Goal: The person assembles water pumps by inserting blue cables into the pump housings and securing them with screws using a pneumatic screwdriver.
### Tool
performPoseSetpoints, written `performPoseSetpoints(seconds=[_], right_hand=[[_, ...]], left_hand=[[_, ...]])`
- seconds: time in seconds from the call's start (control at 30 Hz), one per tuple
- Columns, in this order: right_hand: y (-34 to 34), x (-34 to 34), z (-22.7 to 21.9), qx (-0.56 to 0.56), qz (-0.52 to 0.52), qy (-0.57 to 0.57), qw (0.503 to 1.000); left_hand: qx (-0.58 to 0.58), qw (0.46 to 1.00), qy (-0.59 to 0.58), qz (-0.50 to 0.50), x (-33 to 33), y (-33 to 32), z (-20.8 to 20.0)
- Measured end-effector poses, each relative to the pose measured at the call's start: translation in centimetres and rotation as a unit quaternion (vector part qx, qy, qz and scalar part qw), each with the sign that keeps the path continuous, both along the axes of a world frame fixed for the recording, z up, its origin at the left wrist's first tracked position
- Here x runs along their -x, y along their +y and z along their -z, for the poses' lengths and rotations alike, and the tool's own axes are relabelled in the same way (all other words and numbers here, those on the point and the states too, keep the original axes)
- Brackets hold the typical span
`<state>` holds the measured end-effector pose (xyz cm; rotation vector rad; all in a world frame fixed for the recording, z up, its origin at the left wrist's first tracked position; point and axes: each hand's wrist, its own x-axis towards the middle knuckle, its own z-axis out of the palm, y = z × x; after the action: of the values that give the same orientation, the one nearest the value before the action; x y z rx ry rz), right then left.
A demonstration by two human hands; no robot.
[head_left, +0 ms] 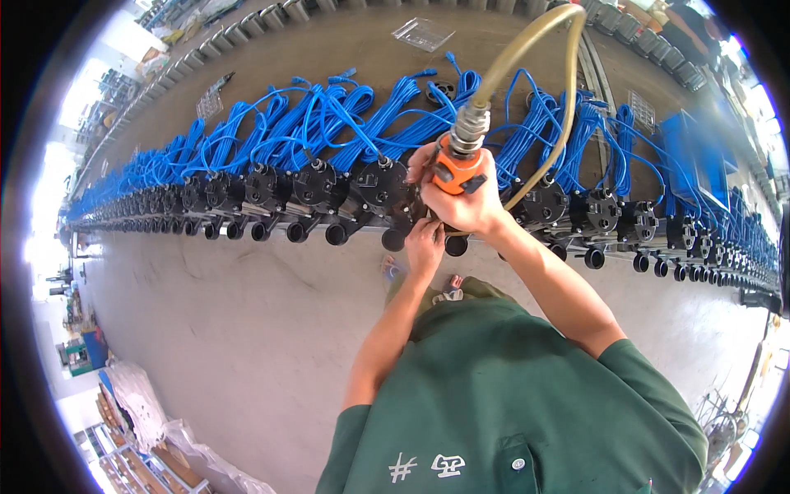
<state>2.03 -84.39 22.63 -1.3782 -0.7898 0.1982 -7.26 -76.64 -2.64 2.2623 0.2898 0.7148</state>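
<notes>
My right hand [477, 202] is wrapped round an orange air-powered driver [455, 169]. A metal coupling [471, 128] joins the tool's upper end to a tan air hose [527, 39], which loops up and back down on the right. Just below the tool, my left hand [425, 247] is closed with its fingers drawn together at the near edge of the row; what they pinch is hidden. Black cylindrical units, perhaps pumps, flank both hands, one [378, 188] to the left and another [543, 204] to the right. The tool's working end is hidden behind my right hand.
Bundled blue cables [362, 111] lie behind the black units along the long brown bench [346, 41]. A blue crate [695, 156] stands on the right. Metal cylinders [271, 16] line the far edge. Shelving [136, 461] and plastic sheeting [197, 453] are at lower left.
</notes>
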Motion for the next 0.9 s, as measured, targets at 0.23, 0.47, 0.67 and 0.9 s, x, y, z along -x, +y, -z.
performPoseSetpoints(seconds=[0.23, 0.47, 0.67, 0.9], right_hand=[[-0.2, -0.2, 2.5, -0.011, -0.012, 0.047, 0.999], [-0.5, -0.3, 1.5, 0.092, 0.047, -0.023, 0.994], [0.5, 0.2, 1.5, 0.102, 0.072, -0.145, 0.982], [-2.0, 0.7, 2.1, 0.092, 0.028, -0.138, 0.986]], left_hand=[[0.000, 0.994, 0.094, 0.059, -0.3, 1.3, -2.3], [-0.014, 0.974, 0.129, 0.188, -0.9, 4.5, -0.4], [0.064, 0.965, 0.180, 0.182, -0.2, 4.3, 0.9], [0.060, 0.987, 0.078, 0.126, -0.2, 3.1, 1.1]])
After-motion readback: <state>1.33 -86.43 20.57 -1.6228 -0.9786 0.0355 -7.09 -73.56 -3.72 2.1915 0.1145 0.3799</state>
